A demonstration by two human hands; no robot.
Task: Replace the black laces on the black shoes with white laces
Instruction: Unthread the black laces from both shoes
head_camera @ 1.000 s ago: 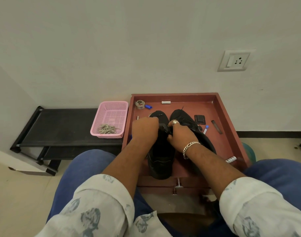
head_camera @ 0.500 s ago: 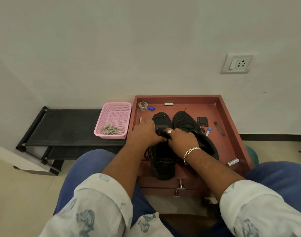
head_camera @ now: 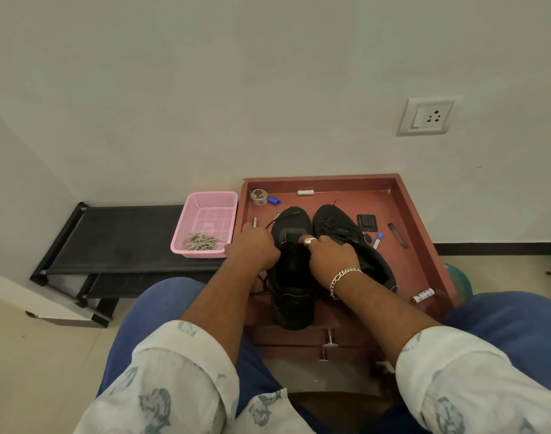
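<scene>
Centrally, two black shoes lie side by side in a red-brown wooden tray, toes toward a plain white wall. Left hand: fingers curled, pinching a black lace that runs off the left shoe's toe end. Right hand: fingers bent down onto the same shoe's tongue; whether they clamp anything cannot be told. White laces sit in a pink basket on a black counter, left of the tray. Wall socket at upper right; beige tile floor.
</scene>
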